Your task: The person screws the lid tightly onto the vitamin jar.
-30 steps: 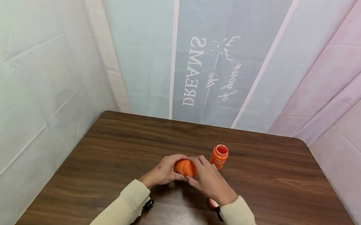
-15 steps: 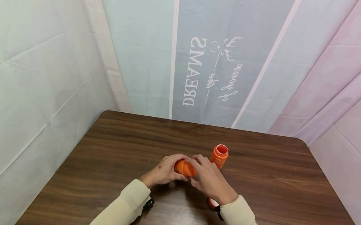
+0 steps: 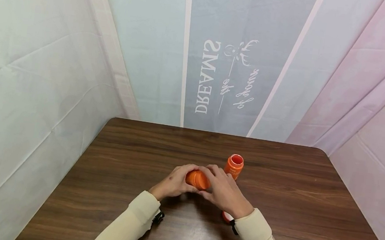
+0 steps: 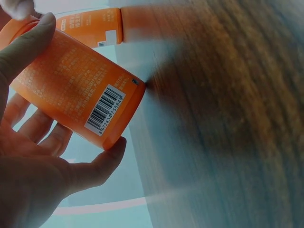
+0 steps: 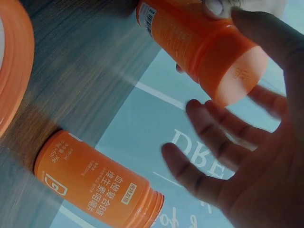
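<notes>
An orange pill bottle (image 4: 71, 80) tilts toward the right, its lower edge close to the table. My left hand (image 3: 173, 181) grips it round the body, with the thumb and fingers on opposite sides and the barcode showing in the left wrist view. At its top, my right hand (image 3: 226, 192) pinches the orange screw cap (image 5: 240, 76) between thumb and forefinger, while its other fingers spread out beside the cap. A second orange bottle (image 3: 234, 168) stands upright and uncapped just beyond my right hand, its mouth showing a whitish rim.
A loose orange cap with a white inside (image 3: 227, 216) lies on the table by my right wrist, partly hidden by it. The dark wood table (image 3: 148, 142) meets a printed cloth backdrop (image 3: 160, 54) at the back, with cloth hanging on both sides.
My right hand's fingers have shifted slightly round the cap. The left hand keeps its grip on the bottle, and the second bottle and loose cap stay where they were.
</notes>
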A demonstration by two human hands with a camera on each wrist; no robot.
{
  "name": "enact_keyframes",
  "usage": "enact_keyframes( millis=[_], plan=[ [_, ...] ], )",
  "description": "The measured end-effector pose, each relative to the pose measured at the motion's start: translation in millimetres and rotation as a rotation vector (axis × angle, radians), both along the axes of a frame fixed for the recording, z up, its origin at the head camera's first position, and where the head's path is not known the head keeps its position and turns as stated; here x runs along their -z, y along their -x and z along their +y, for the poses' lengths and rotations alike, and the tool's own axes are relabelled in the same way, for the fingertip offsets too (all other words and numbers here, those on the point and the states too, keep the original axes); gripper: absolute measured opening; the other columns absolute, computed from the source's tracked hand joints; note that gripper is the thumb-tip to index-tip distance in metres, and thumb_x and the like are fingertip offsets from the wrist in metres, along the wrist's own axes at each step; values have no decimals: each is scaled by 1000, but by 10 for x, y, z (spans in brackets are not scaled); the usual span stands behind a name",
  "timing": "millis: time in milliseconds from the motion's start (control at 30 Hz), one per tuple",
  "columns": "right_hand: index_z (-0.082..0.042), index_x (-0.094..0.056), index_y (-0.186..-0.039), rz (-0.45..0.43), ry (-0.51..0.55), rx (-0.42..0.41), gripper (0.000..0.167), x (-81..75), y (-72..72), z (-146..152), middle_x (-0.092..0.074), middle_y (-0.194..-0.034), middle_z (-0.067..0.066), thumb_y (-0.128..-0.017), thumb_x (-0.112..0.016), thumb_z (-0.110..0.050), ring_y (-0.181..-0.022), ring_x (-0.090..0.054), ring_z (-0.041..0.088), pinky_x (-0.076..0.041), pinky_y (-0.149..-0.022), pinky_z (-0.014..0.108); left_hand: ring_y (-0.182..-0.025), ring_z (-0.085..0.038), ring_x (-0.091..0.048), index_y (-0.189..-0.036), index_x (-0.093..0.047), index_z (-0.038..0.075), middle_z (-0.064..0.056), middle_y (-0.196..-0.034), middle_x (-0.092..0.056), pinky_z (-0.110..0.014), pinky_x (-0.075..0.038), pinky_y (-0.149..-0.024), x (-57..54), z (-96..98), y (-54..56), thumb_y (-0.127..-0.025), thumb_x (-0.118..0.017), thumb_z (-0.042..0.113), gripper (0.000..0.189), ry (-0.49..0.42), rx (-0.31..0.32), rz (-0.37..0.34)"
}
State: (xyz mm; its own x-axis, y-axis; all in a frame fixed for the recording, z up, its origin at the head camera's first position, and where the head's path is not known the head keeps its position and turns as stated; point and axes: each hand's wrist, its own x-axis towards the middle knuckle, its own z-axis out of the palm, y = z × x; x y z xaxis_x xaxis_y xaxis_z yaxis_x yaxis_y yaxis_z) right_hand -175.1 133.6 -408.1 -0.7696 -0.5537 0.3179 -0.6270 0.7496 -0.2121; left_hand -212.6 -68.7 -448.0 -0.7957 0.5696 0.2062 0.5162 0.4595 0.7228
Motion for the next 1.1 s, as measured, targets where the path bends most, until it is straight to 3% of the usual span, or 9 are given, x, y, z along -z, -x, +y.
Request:
enact_keyframes(
  millis=[100, 200, 533, 700, 800, 933, 1100],
  plan=[
    [-14, -60, -133, 35, -4, -52, 68, 7, 2, 9, -58, -119, 8, -73, -90, -18, -105, -60, 25, -49, -71, 40, -103, -19, -62, -127, -60, 9, -4, -120, -65, -34, -52, -88, 14, 0, -4, -77, -88, 16, 58, -12, -1, 14],
    [-12, -61, -130, 46, 13, -83, 65, 16, 0, 11, -58, -116, 7, -72, -89, -11, -103, -58, 25, -50, -70, 39, -102, -19, -62, -125, -61, 10, -3, -119, -65, -33, -52, -87, 22, 3, -11, -76, -89, 17, 57, -18, -3, 27],
    [-2, -59, -127, -8, 53, -36, 57, 61, -29, -4, -58, -107, 9, -81, -85, -21, -79, -58, 17, -53, -66, 29, -103, -19, -61, -129, -60, 8, -5, -121, -65, -34, -51, -88, 35, -9, -24, -78, -88, 17, 59, -16, -1, 19],
    [-7, -57, -132, 19, 26, -18, 67, 76, -35, 0, -59, -114, 10, -77, -89, -28, -91, -60, 21, -54, -71, 37, -102, -19, -61, -129, -60, 8, -5, -120, -65, -34, -51, -89, 49, -13, -30, -78, -87, 15, 58, -10, -7, 10],
    [-10, -58, -134, 50, 24, -50, 71, 85, -33, 6, -58, -118, 10, -73, -91, -22, -97, -61, 24, -53, -73, 42, -103, -18, -62, -127, -60, 9, -4, -120, -65, -33, -52, -89, 62, -11, -30, -77, -88, 15, 58, -17, -6, 9],
    [-9, -59, -132, 66, 44, -96, 68, 95, -33, 12, -57, -117, 11, -71, -90, -10, -96, -61, 24, -54, -73, 43, -103, -18, -63, -126, -61, 10, -3, -119, -66, -33, -53, -88, 67, -6, -38, -75, -89, 17, 59, -23, -15, 21],
    [-5, -58, -129, 44, 64, -91, 62, 104, -38, 6, -57, -113, 10, -75, -88, -12, -93, -59, 22, -54, -73, 40, -103, -18, -62, -127, -61, 9, -3, -120, -65, -34, -52, -89, 62, -2, -54, -76, -89, 17, 59, -23, -18, 24]
  ],
)
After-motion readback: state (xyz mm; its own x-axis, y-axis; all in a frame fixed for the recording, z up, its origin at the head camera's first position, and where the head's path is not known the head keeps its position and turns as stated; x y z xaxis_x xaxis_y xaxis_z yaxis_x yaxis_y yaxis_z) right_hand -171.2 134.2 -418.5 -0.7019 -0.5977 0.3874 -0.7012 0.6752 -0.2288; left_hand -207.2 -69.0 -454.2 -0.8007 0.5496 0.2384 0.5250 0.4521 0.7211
